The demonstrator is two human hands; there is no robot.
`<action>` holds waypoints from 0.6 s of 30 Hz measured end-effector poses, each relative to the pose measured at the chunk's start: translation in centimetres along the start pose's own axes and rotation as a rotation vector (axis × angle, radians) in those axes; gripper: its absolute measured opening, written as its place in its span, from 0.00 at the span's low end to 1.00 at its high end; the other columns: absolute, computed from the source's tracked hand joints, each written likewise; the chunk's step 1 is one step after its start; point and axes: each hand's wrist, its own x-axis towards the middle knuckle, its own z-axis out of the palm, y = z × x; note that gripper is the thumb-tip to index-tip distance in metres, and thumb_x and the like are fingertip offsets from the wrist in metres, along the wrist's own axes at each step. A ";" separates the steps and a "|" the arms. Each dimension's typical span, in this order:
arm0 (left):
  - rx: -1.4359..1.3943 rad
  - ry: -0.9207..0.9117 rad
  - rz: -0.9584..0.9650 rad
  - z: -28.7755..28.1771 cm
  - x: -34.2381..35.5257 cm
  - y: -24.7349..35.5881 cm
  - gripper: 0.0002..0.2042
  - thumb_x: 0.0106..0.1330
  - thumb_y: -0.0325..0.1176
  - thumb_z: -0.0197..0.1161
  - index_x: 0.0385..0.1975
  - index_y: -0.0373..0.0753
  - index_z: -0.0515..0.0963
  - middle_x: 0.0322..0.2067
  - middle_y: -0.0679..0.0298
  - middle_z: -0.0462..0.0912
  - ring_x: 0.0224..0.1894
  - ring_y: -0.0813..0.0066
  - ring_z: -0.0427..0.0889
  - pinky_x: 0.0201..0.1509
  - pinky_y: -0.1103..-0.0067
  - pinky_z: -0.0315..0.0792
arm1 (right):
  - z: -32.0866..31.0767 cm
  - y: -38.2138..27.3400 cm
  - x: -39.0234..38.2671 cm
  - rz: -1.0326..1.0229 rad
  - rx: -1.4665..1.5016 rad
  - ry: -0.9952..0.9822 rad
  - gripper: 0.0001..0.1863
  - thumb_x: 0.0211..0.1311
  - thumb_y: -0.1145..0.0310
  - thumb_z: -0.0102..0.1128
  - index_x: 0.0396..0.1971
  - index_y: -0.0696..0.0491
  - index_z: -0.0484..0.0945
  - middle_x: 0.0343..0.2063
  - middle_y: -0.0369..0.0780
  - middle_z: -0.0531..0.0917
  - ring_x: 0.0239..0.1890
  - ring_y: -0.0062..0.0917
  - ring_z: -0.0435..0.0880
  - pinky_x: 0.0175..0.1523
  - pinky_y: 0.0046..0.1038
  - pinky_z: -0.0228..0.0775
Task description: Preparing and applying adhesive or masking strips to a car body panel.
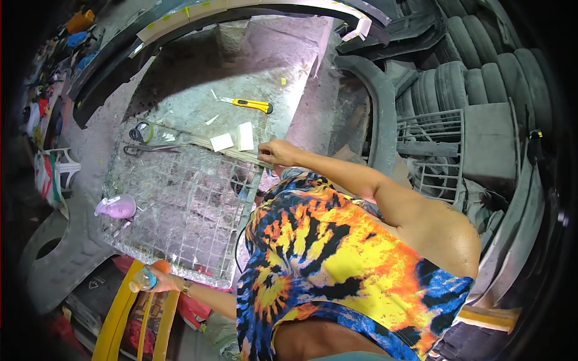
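My left hand (168,281) is wrapped round a clear plastic bottle (144,279) with a blue label, held low beside the work table's near left corner. An orange rounded thing (161,265) shows just behind it. My right hand (277,153) is at the right edge of the table (180,198), its fingers curled down by the end of some thin light slats (241,154). What its fingertips hold, if anything, is hidden. Two white blocks (245,136) lie close to that hand. Farther off are a yellow utility knife (247,105) and dark-handled scissors (141,132).
A purple container (117,206) lies at the table's left side, whose top is partly wire mesh. A long curved bumper (205,13) spans the far side. Stacked tyres (439,87) and a metal rack (430,147) stand right. Yellow bars (120,313) are at lower left.
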 end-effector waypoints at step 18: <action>-0.168 -0.979 0.301 10.7 -10.3 18.5 0.37 0.40 0.34 0.79 0.53 0.37 0.70 0.44 0.50 0.81 0.46 0.48 0.81 0.48 0.62 0.77 | -3.2 -17.8 4.4 -0.530 0.074 -0.077 0.10 0.63 0.67 0.61 0.41 0.55 0.82 0.36 0.42 0.81 0.35 0.32 0.81 0.39 0.31 0.72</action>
